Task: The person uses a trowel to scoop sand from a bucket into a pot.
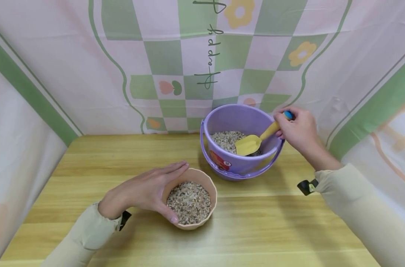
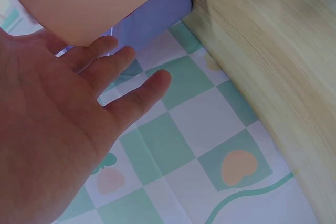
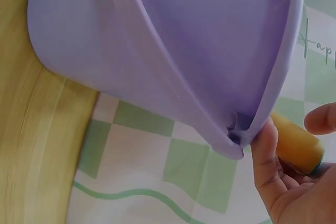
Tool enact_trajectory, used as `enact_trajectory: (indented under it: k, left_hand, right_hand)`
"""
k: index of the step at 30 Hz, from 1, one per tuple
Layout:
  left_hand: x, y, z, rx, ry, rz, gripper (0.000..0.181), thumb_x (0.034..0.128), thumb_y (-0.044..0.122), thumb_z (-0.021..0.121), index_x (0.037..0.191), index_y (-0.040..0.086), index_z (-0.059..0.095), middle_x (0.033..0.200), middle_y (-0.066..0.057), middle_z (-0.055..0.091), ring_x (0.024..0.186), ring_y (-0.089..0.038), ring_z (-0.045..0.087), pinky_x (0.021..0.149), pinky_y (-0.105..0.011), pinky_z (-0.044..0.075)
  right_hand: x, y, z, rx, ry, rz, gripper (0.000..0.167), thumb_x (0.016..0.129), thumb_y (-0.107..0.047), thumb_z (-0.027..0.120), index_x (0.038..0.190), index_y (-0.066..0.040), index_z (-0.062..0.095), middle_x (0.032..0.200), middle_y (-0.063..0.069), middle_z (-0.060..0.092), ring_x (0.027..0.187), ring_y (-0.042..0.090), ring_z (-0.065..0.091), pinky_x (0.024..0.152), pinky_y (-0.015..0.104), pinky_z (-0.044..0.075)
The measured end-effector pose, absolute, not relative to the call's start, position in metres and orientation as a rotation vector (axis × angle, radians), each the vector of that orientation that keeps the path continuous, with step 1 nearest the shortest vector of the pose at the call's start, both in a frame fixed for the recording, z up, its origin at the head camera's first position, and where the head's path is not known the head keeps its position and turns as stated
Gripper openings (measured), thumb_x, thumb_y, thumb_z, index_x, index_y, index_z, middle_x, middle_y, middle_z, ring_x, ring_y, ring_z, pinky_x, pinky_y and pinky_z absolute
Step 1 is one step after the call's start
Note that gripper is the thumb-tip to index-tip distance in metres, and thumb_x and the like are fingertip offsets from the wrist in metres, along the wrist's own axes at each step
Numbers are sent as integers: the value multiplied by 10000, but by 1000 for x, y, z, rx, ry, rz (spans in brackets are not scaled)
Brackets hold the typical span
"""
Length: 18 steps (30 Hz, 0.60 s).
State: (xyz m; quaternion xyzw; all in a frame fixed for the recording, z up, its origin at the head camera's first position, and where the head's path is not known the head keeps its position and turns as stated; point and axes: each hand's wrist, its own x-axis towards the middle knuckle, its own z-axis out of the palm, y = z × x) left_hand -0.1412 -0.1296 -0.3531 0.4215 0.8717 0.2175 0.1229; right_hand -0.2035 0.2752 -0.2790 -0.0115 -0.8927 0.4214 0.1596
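Observation:
In the head view my right hand [image 1: 299,128] grips the handle of a yellow toy shovel [image 1: 249,144] with a blue end. The shovel's blade lies inside a purple bucket [image 1: 239,115], against the gravel [image 1: 227,140] there. The right wrist view shows the handle [image 3: 299,145] between fingers and thumb, close to the bucket's rim; the blade is hidden. My left hand [image 1: 149,189] rests along the left side of a peach-coloured bowl [image 1: 207,181] holding gravel [image 1: 190,204]. Its thumb lies at the near rim, and its other fingers [image 2: 139,98] are fairly straight beneath the bowl's flared side.
A wooden table [image 1: 255,230] carries bucket and bowl. The bucket's purple carrying handle [image 1: 245,175] hangs down at its front. Behind stands a green-and-white checked cloth [image 1: 162,59], and more cloth hangs at both sides.

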Motion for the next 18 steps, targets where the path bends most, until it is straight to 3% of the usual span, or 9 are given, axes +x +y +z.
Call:
enact_trajectory:
  k: [11,16,18]
  left_hand:
    - [-141,-131,-351,1213,2536,648,1309,643,764,752,1601,100,156,1651,-56,137,1490,-236,206,1175,-459,252]
    - [-147,-137,-346,1141,2607,712,1137,758,723,692,1597,128,207,1645,-49,170,1479,-256,240,1162,-459,273]
    - [-151,-140,-343,1112,2685,741,1020,826,680,660,1592,152,241,1636,-44,202,1471,-271,265,1153,-475,286]
  right_hand:
    - [-201,280,-276,-39,-2564,1173,421,1001,-339,531,1191,7,676,818,74,663,549,115,642,509,240,547]
    - [-201,286,-279,-7,-2490,1095,485,1024,-388,473,1230,7,664,975,154,669,619,54,642,561,181,526]
    - [-201,290,-280,-4,-2468,993,483,1026,-394,443,1219,-18,677,1002,167,683,685,22,617,638,164,489]
